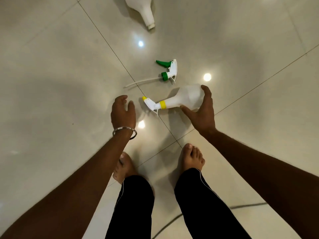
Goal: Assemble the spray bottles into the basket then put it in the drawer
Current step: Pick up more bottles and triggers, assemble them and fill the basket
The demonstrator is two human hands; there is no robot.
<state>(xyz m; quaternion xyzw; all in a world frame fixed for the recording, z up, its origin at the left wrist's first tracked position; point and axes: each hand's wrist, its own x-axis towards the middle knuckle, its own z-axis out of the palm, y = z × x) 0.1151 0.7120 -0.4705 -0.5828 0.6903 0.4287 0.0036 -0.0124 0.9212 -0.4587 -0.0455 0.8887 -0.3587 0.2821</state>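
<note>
A white spray bottle with a yellow collar and yellow nozzle tip (181,100) lies sideways just above the floor, its head pointing left. My right hand (202,111) wraps the bottle's wide base with thumb and fingers. My left hand (122,111), wearing a metal bangle, hovers with fingers apart just left of the nozzle, touching nothing. A loose green-and-white trigger head with a long dip tube (165,72) lies on the floor beyond. An uncapped white bottle (141,9) lies at the top edge, neck toward me. No basket or drawer is in view.
Glossy cream floor tiles (60,66) with dark grout lines and bright lamp reflections fill the scene. My bare feet (193,157) and dark trouser legs stand below the hands. A thin cable (241,207) runs across the floor at the lower right.
</note>
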